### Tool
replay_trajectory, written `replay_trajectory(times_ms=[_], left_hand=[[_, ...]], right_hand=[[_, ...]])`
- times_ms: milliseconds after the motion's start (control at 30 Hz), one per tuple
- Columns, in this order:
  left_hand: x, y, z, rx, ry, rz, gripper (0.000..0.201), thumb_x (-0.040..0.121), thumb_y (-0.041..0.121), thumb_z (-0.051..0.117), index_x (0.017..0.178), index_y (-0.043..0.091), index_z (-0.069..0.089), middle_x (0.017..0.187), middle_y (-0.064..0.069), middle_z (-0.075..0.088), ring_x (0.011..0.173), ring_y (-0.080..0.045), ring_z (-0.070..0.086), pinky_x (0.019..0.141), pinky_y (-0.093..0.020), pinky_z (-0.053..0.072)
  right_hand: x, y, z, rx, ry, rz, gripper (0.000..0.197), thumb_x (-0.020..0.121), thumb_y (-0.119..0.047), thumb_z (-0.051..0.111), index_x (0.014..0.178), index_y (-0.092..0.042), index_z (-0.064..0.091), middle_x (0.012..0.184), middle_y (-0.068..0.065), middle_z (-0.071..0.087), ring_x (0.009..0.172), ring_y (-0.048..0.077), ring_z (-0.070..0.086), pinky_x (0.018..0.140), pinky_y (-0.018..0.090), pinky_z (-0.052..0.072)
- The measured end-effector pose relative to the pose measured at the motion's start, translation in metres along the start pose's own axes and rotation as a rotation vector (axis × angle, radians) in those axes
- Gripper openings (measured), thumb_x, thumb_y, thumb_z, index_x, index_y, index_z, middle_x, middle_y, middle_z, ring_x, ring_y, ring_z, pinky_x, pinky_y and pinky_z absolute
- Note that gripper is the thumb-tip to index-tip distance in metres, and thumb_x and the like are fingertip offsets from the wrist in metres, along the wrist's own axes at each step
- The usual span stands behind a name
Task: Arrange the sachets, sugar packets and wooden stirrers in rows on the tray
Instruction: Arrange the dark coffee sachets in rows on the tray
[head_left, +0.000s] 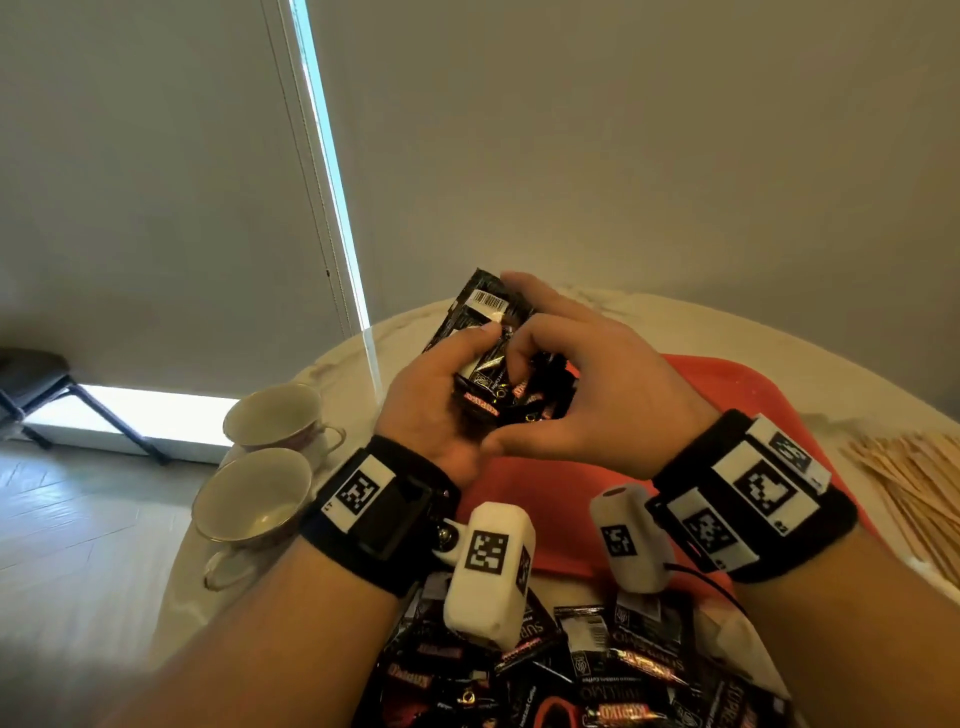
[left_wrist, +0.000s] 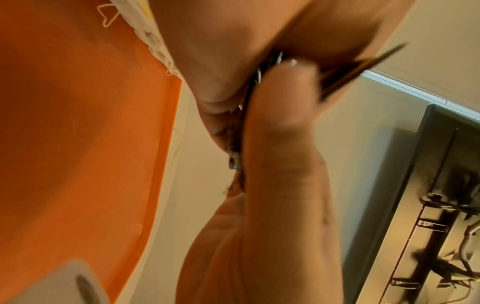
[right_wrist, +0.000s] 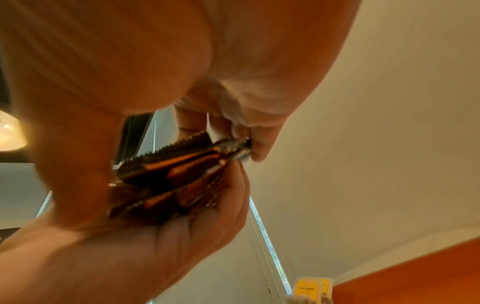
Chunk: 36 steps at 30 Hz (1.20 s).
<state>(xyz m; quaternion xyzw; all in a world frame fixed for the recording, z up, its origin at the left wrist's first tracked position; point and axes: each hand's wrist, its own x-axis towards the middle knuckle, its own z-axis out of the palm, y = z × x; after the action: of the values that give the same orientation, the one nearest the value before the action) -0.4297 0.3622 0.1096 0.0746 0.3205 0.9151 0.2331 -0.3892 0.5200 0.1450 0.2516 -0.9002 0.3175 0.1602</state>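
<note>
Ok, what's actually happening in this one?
A person is gathering a bunch of black coffee sachets above a red tray on a pale table. The left hand grips the bunch with its thumb on top, while the right hand pinches and squares up the packets. Nothing can be seen laid out in rows on the tray. A loose pile of sachets lies at the near edge, wooden stirrers lie to the right, and two teacups stand to the left.

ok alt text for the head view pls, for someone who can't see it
Both hands, left hand and right hand, hold a bunch of black sachets above an orange tray on a round table. Two teacups stand on the left, wooden stirrers lie on the right, and loose sachets are piled nearest the camera.
</note>
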Motion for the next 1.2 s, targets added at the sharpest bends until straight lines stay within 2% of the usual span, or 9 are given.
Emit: replay_trajectory(times_ms=[100,200,300,500,600,733,900,1000,1200], left_hand=[[0.001,0.003,0.0,0.004,-0.044,0.052,0.037,0.092,0.012,0.061,0.129,0.005,0.061,0.106,-0.02,0.07,0.101,-0.035,0.072,0.086,-0.047,0.062],[0.0,0.004,-0.004,-0.03,-0.063,0.125,0.042,0.089,0.008,0.064,0.131,0.009,0.056,0.109,-0.018,0.068,0.103,-0.034,0.07,0.089,-0.048,0.061],[-0.002,0.0,-0.005,-0.072,-0.12,0.134,0.044,0.085,0.006,0.058,0.129,0.001,0.058,0.112,-0.021,0.068,0.107,-0.037,0.07,0.091,-0.048,0.061],[-0.005,-0.002,0.001,-0.047,-0.055,0.065,0.04,0.093,0.01,0.049,0.13,0.004,0.064,0.111,-0.021,0.074,0.099,-0.035,0.076,0.078,-0.046,0.065],[-0.004,0.001,-0.002,0.033,0.036,0.071,0.057,0.084,0.01,0.057,0.14,0.001,0.058,0.123,-0.026,0.07,0.102,-0.037,0.074,0.079,-0.046,0.064],[-0.002,0.006,-0.006,0.154,0.058,0.134,0.063,0.081,0.001,0.067,0.142,-0.002,0.055,0.12,-0.026,0.071,0.103,-0.037,0.074,0.077,-0.048,0.062],[-0.003,0.004,-0.007,0.2,0.043,0.191,0.063,0.081,0.007,0.071,0.142,0.001,0.056,0.135,-0.028,0.065,0.121,-0.042,0.067,0.089,-0.053,0.06],[-0.004,0.002,-0.007,0.224,0.0,0.194,0.068,0.077,-0.006,0.068,0.143,0.004,0.054,0.133,-0.027,0.066,0.12,-0.041,0.068,0.089,-0.051,0.061],[-0.001,0.002,-0.006,0.243,0.104,0.173,0.054,0.088,-0.022,0.047,0.136,0.003,0.056,0.12,-0.028,0.071,0.1,-0.041,0.073,0.076,-0.057,0.063]], right_hand=[[0.001,-0.001,0.004,0.008,0.05,-0.02,0.037,0.065,-0.038,0.09,0.084,-0.026,0.06,0.139,-0.016,0.057,0.122,-0.009,0.053,0.094,0.017,0.047],[0.003,0.0,0.012,0.044,0.126,-0.044,0.03,0.068,-0.022,0.089,0.085,-0.022,0.064,0.124,-0.014,0.064,0.113,-0.009,0.057,0.091,0.015,0.048],[0.004,0.003,0.015,0.048,0.175,0.007,0.029,0.069,-0.027,0.089,0.085,-0.026,0.066,0.125,-0.017,0.063,0.113,-0.003,0.06,0.093,0.025,0.053],[0.003,0.0,0.007,0.079,0.117,0.072,0.028,0.067,-0.036,0.091,0.086,-0.031,0.071,0.129,-0.024,0.06,0.12,-0.011,0.054,0.101,0.016,0.044],[0.004,0.001,0.005,0.197,0.135,0.091,0.021,0.073,-0.034,0.088,0.088,-0.028,0.075,0.127,-0.021,0.064,0.119,-0.009,0.057,0.099,0.011,0.043],[0.007,0.009,0.009,0.359,0.366,0.12,0.023,0.08,-0.022,0.083,0.098,-0.025,0.069,0.111,-0.007,0.068,0.11,0.011,0.065,0.094,0.043,0.056],[0.01,0.014,0.012,0.603,0.387,0.209,0.033,0.08,-0.013,0.078,0.112,-0.022,0.072,0.104,0.027,0.065,0.099,0.043,0.063,0.089,0.058,0.055],[0.011,0.017,0.012,0.667,0.421,0.289,0.026,0.086,-0.007,0.075,0.105,-0.024,0.076,0.094,0.022,0.068,0.087,0.036,0.068,0.079,0.049,0.06],[0.012,0.023,0.008,0.752,0.491,0.431,0.03,0.088,0.002,0.07,0.076,-0.026,0.073,0.076,0.004,0.063,0.067,0.015,0.053,0.059,0.029,0.043]])
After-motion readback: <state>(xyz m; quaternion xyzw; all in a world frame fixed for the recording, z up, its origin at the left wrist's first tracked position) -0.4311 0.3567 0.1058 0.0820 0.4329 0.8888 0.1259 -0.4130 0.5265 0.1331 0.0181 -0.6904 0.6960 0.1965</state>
